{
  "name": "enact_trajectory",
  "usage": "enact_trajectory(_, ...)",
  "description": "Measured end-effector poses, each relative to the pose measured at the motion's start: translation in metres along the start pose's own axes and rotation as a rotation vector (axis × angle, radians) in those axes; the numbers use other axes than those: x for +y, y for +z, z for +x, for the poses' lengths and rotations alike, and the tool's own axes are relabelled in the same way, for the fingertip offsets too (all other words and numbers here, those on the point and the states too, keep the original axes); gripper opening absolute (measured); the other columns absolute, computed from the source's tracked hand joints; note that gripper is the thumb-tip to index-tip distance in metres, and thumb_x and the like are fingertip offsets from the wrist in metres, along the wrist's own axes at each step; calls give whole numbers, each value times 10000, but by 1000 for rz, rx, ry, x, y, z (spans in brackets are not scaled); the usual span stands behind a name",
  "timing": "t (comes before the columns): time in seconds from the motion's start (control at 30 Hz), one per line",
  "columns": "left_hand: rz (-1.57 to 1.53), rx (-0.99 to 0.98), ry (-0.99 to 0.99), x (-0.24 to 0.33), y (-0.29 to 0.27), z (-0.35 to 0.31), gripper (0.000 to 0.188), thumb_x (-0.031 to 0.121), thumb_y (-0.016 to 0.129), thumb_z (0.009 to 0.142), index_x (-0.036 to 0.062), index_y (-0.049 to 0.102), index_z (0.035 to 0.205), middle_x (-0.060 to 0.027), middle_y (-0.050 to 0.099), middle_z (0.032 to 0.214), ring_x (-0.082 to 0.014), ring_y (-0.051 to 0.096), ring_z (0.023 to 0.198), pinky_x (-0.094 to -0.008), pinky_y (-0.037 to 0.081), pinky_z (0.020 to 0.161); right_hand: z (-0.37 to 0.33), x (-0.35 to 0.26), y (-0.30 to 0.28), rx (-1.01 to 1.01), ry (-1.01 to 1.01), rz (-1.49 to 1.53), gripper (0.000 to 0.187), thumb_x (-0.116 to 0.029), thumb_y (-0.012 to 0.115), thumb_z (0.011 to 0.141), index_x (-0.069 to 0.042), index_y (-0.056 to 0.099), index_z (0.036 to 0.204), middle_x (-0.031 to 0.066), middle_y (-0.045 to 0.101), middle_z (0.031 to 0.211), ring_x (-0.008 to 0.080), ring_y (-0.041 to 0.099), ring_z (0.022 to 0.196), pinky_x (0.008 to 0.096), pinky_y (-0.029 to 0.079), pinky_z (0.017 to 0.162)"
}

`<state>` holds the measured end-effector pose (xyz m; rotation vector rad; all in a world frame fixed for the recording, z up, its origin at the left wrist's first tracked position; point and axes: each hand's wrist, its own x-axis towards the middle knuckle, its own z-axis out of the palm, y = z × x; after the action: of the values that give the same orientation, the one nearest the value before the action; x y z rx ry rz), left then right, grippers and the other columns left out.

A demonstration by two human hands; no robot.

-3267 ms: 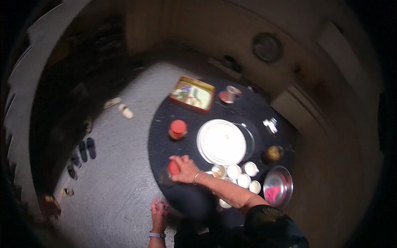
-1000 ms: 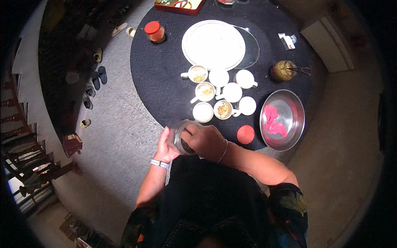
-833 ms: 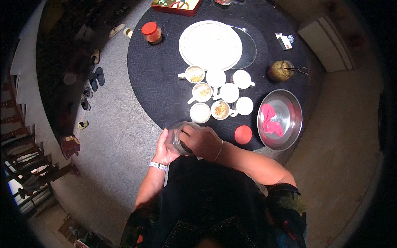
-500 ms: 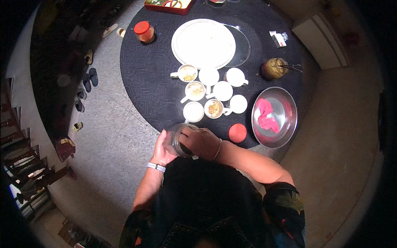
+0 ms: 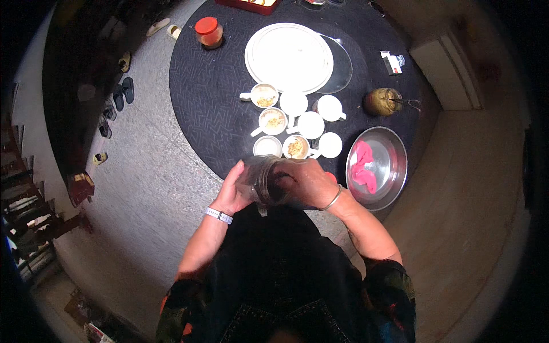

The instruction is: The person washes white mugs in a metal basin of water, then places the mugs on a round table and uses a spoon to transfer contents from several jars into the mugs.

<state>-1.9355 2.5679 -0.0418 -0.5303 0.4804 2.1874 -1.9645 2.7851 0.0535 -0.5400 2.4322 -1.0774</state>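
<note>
A clear jar (image 5: 255, 180) lies tilted in my left hand (image 5: 230, 191), its mouth turned toward the right. My right hand (image 5: 314, 182) is at the mouth with its fingers curled, and dark contents show there. What the fingers pinch is hidden. Just beyond the jar stand several white mugs. A front mug (image 5: 296, 147), a left mug (image 5: 272, 121) and a back mug (image 5: 265, 96) hold yellowish-brown dried bits. Over other mugs lie white round tops, such as one white lid (image 5: 329, 145). A red lid (image 5: 330, 176) peeks out from behind my right hand.
On the dark round table (image 5: 194, 108) are a large white round tray (image 5: 289, 57), a red-lidded jar (image 5: 209, 33) and a brownish jar (image 5: 382, 102) with a utensil. A steel basin (image 5: 394, 171) with a pink cloth (image 5: 362, 167) sits at the right edge. Slippers (image 5: 127, 90) lie on the floor.
My right hand has moved right, drawing back from inside the jar to its mouth. The jar has tipped further over toward the right. The red lid is now mostly covered by my hand.
</note>
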Motion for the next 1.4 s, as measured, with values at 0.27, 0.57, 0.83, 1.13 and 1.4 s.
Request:
enact_trajectory(0.27,88,-29,-11,6,19,16,676,561,427,952,70,402,1416,-142,502,1377,-303,516,1230,-497,441,991,-10,-6,-29,-16,277,477,226,2,596,865,20,666,1079,125,695,767,140,687,699,277,548,653)
enact_trajectory(0.57,157,-101,-86,12,22,26,698,606,447,920,106,418,1407,-111,557,1305,-264,603,1094,-424,531,743,-25,17,-37,80,437,899,182,-18,627,902,47,665,1068,124,703,892,168,692,746,266,563,664)
enact_trajectory(0.83,102,-60,-84,11,16,26,689,602,466,915,115,427,1401,-125,558,1293,-276,606,1080,-420,533,716,-53,49,-53,327,392,1043,174,45,616,873,54,647,1044,168,693,963,177,691,750,275,585,685)
enact_trajectory(1.13,7,68,9,15,-22,-1,689,580,422,943,65,427,1402,-133,487,1400,-314,465,1288,-524,360,1072,-59,139,-18,552,626,869,159,-13,622,902,42,651,1048,105,689,903,163,675,748,279,575,687)
enact_trajectory(1.4,-64,193,136,17,-29,-26,694,621,449,920,96,465,1375,-148,515,1372,-337,491,1258,-554,418,1007,-48,191,6,597,704,495,175,-1,613,841,40,697,988,89,704,816,111,637,649,250,520,593)
